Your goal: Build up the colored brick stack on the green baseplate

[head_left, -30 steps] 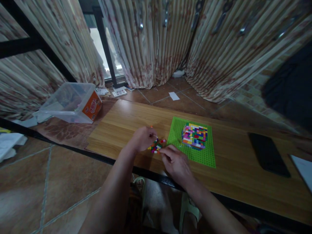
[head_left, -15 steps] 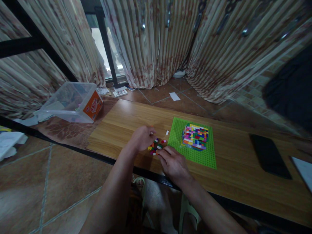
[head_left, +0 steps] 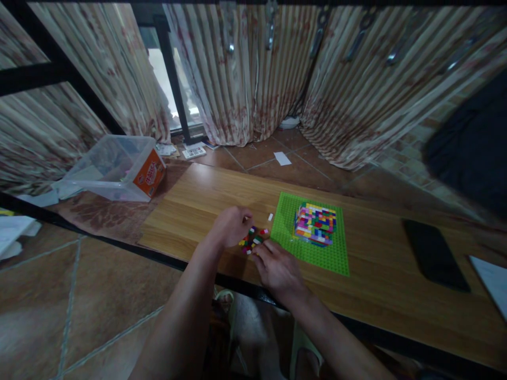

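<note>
A small heap of loose toy bricks [head_left: 256,238] in mixed colours lies on the wooden board between my hands. My left hand [head_left: 233,226] is held at the heap's left, fingers curled inward; whatever is in them is hidden. On the heap's near right side, my right hand [head_left: 277,264] has thumb and fingertips drawn together at the bricks, and I cannot make out what they pinch. A single white brick [head_left: 270,217] lies apart, beyond the heap. To the right, a many-coloured brick block [head_left: 316,224] stands on a green studded baseplate [head_left: 283,211].
A clear plastic bin [head_left: 106,182] with an orange label stands beyond the board's left end. Toward the right of the wooden board [head_left: 376,253] lie a dark flat phone-like object [head_left: 435,255] and a white sheet [head_left: 489,277]. Curtains [head_left: 253,79] hang behind.
The view has shifted slightly. Both hands stay at the heap with only small finger movements; a pale bit seen at my left fingertips before no longer shows. The block and baseplate are unchanged.
</note>
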Available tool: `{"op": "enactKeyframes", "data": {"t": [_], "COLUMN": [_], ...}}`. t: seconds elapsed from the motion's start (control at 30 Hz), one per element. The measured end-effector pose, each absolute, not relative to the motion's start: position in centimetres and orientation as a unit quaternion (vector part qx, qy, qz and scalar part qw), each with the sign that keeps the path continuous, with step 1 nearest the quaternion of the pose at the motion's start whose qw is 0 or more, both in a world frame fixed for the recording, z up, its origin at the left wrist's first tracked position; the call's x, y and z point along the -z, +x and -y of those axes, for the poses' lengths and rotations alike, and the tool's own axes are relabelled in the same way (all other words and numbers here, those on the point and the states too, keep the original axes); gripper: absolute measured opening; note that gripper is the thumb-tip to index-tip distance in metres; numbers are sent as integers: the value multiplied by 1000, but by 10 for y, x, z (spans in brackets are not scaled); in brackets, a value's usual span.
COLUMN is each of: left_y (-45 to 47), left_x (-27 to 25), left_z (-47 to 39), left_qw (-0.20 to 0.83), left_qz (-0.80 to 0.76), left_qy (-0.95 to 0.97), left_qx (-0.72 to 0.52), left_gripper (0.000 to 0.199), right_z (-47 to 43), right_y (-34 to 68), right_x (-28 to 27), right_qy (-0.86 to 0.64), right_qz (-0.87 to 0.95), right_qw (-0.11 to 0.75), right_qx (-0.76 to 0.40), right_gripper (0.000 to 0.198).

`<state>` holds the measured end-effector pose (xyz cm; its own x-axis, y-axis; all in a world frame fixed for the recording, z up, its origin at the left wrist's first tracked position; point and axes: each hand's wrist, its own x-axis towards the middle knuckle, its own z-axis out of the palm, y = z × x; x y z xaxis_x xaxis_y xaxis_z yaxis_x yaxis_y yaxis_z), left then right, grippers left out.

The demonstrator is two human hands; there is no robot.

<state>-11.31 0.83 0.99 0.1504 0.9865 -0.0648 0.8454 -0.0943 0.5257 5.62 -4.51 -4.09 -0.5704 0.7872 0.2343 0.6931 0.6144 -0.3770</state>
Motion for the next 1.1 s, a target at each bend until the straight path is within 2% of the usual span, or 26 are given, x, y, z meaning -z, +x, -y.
{"op": "enactKeyframes", "data": {"t": [0.27, 0.6, 0.93, 1.1], "left_y": [-109, -107, -107, -106], "left_x": [-10, -12, -11, -10], "left_z": [-7, -6, -6, -6], "left_qw": [240, 246, 246, 254], "left_qz": [-623, -620, -612, -601], "left_qy": [726, 723, 728, 730], "left_qx": [-161, -180, -189, -204], "left_gripper": [24, 22, 24, 23], "right_z": [47, 41, 43, 41], "right_y": [58, 72, 75, 73], "right_x": [37, 37, 34, 36], "right_qy": [-447, -462, -472, -482], "right_qz": [865, 811, 807, 820], "right_qw": [187, 270, 259, 224], "right_qx": [-131, -237, -242, -212], "right_gripper": [14, 14, 19, 15]}}
